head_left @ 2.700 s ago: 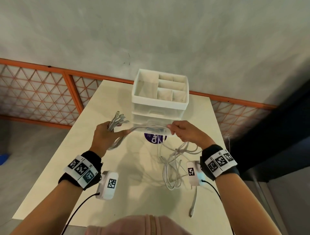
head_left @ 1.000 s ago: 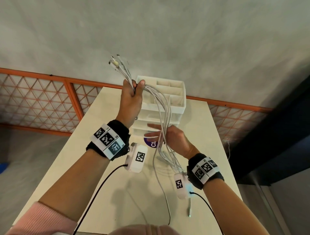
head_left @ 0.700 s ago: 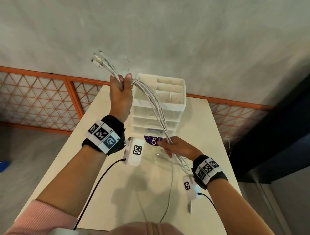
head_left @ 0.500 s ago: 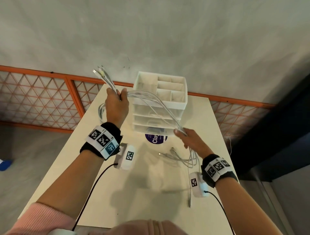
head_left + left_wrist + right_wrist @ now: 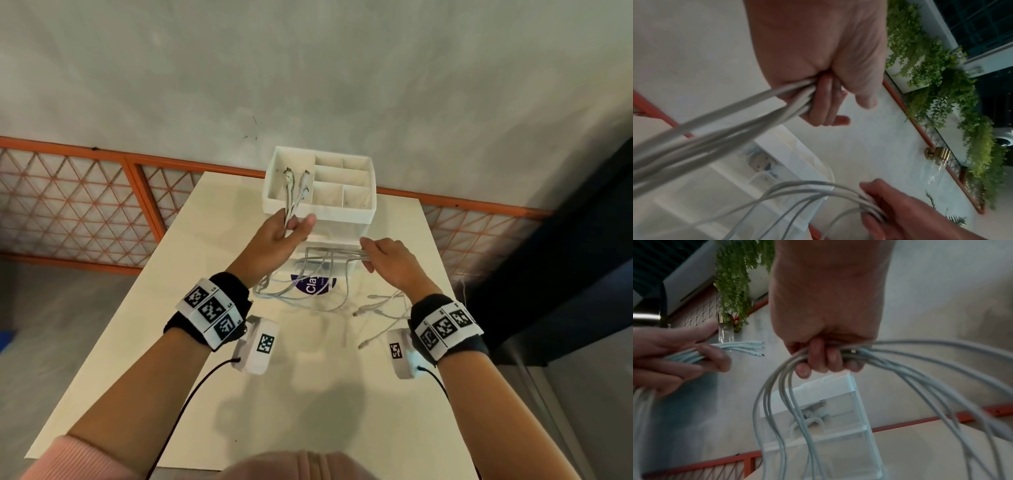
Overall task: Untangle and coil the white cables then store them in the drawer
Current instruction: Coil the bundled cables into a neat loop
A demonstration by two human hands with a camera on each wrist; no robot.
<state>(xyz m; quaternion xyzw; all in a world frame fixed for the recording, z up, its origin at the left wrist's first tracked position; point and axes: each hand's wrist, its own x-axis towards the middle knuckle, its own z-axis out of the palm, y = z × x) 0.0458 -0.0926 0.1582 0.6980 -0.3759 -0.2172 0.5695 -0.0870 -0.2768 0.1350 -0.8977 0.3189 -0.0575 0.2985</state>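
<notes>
Several white cables [image 5: 318, 274] run in one bunch between my two hands above the table. My left hand [image 5: 284, 233] grips the bunch near its plug ends [image 5: 296, 186], which stick up in front of the white drawer unit [image 5: 356, 212]. My right hand [image 5: 383, 260] holds the same cables further along, to the right of the left hand. Loops hang down between the hands, and loose ends [image 5: 373, 311] lie on the table. In the left wrist view my fingers [image 5: 824, 104] curl round the cables [image 5: 715, 128]. The right wrist view shows my fingers [image 5: 826, 360] wrapped round the strands [image 5: 920, 363].
The cream table [image 5: 205, 308] stands against a grey wall with an orange lattice rail [image 5: 85, 212]. A purple round sticker [image 5: 313, 284] lies before the drawer unit. The unit's open top tray [image 5: 356, 205] has several compartments. A dark gap runs along the right of the table.
My left hand has come down from head height to in front of the drawer unit. My right hand rose and took the bunch near the left hand, forming hanging loops.
</notes>
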